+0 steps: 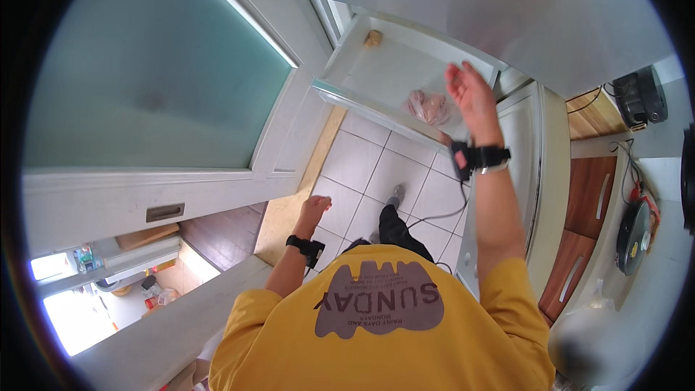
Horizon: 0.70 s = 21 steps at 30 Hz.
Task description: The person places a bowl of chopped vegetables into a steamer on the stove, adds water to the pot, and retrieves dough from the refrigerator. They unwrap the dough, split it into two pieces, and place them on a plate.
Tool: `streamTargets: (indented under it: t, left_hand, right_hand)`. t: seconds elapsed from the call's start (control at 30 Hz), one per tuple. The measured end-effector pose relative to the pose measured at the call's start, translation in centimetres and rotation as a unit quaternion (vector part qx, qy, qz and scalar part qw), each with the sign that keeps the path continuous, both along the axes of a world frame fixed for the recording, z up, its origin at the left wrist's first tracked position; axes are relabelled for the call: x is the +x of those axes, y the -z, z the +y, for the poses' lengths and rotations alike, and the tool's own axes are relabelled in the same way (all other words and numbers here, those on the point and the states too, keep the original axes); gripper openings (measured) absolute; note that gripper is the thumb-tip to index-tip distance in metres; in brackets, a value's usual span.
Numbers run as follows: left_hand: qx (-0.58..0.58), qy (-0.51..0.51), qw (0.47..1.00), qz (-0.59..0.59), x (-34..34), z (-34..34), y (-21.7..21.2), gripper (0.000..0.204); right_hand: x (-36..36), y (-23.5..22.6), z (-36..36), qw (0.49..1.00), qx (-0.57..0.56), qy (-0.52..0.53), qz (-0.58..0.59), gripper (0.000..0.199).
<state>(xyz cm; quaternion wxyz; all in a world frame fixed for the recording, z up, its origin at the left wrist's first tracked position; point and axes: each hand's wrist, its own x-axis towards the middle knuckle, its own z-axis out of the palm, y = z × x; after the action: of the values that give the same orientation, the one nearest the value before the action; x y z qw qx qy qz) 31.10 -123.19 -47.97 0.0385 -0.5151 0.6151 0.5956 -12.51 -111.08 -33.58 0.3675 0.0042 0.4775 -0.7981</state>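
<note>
A white drawer (362, 90) is pulled out in front of me. A small tan lump, perhaps a piece of ginger (373, 38), lies in its far left corner. Near its front right sits a clear plastic bag (427, 107) with something pinkish inside. Over the drawer's right side, above the bag, I hold my right hand (469, 94), fingers bent but apart and nothing visible in them. My left hand (314, 210) hangs low over the floor beside my body, its fingers curled in, with nothing showing in them. Both wrists wear black straps with a small device.
A pale glossy panel (507, 14) spans the area above the drawer. On the left stands a door with a frosted pane (152, 65). White floor tiles (365, 152) lie below. To the right are wooden cabinets (588, 195), a lidded pan (634, 235) and a black appliance (641, 98).
</note>
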Motion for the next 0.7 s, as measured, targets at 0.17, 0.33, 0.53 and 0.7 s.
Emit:
streamTargets:
  t: [0.17,0.33,0.53,0.7]
  left_hand:
    - [0.042,0.009,0.999,0.033,-7.6,-1.4,-2.6,0.032]
    - [0.152,-0.024,0.981,0.119,-14.3,-2.6,-6.0,0.039]
    - [0.193,-0.027,0.96,0.201,-19.9,-6.3,-6.4,0.043]
    - [0.265,-0.031,0.94,0.212,-21.7,-8.6,-5.6,0.035]
  right_hand:
    - [-8.4,0.1,-5.1,0.997,-0.063,0.049,-0.017,0.029]
    - [-10.4,1.4,-5.8,0.957,-0.26,0.042,-0.122,0.03]
    - [-8.4,2.8,-6.8,0.984,-0.17,0.042,0.019,0.031]
    - [-3.3,1.5,-5.6,0.999,-0.028,0.026,-0.007,0.021]
